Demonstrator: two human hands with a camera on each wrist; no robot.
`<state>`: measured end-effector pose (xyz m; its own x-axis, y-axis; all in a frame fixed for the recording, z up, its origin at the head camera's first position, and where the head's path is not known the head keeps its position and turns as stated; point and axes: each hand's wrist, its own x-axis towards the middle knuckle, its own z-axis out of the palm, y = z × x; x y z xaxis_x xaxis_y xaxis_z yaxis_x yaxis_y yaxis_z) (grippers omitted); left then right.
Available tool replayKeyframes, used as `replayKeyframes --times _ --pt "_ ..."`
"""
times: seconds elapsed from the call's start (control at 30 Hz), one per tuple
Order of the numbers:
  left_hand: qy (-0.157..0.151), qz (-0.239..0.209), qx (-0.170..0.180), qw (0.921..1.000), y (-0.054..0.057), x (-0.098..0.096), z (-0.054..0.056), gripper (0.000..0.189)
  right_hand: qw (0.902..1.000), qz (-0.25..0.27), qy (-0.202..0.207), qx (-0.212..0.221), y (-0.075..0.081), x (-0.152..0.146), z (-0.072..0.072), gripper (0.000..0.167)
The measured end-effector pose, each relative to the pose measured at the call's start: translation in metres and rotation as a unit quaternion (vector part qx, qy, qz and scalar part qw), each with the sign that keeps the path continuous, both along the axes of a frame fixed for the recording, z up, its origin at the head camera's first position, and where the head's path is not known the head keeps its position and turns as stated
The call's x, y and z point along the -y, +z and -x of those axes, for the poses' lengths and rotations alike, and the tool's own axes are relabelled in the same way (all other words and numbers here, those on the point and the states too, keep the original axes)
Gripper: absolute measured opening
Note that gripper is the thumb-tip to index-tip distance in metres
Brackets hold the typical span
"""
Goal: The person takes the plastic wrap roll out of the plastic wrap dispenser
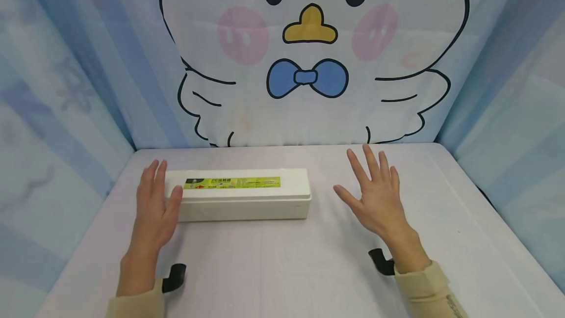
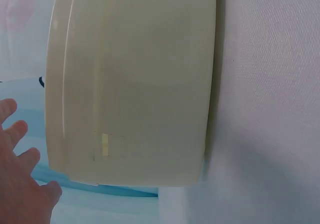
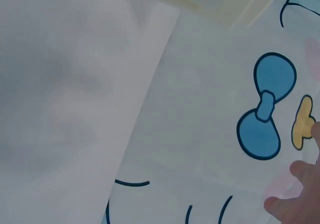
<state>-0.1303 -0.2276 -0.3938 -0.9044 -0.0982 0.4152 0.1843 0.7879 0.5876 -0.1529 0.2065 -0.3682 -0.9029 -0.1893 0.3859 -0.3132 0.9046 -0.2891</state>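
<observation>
A long cream box (image 1: 243, 209) with a lid lies on the table, and a yellow-green printed label (image 1: 232, 183) runs along its top. My left hand (image 1: 154, 210) is at the box's left end, fingers extended and overlapping that end in the head view. In the left wrist view the box's side (image 2: 140, 84) fills the middle, with the left fingers (image 2: 30, 159) at the lower left. To the right of the box, my right hand (image 1: 379, 195) is held with spread fingers and nothing in it. Its fingers (image 3: 287, 209) show at the right wrist view's lower right corner.
The box rests on a pale cloth-covered table (image 1: 273, 269). Behind it hangs a curtain (image 1: 309, 117) printed with a cartoon face and blue bow tie. Light blue curtains (image 1: 53, 136) close off both sides. A black curved piece (image 1: 175, 278) sticks out at each wrist.
</observation>
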Motion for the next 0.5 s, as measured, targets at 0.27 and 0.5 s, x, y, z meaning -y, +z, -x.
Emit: replayKeyframes --times 0.27,0.5 --pt "0.000 -0.048 0.009 0.9988 -0.006 0.007 -0.001 0.065 0.9998 -0.006 0.018 0.000 0.002 0.012 0.006 0.082" --pt "0.028 -0.082 0.060 0.9944 -0.012 0.011 -0.003 0.066 0.9995 -0.005 0.031 0.004 0.006 0.022 0.011 0.084"
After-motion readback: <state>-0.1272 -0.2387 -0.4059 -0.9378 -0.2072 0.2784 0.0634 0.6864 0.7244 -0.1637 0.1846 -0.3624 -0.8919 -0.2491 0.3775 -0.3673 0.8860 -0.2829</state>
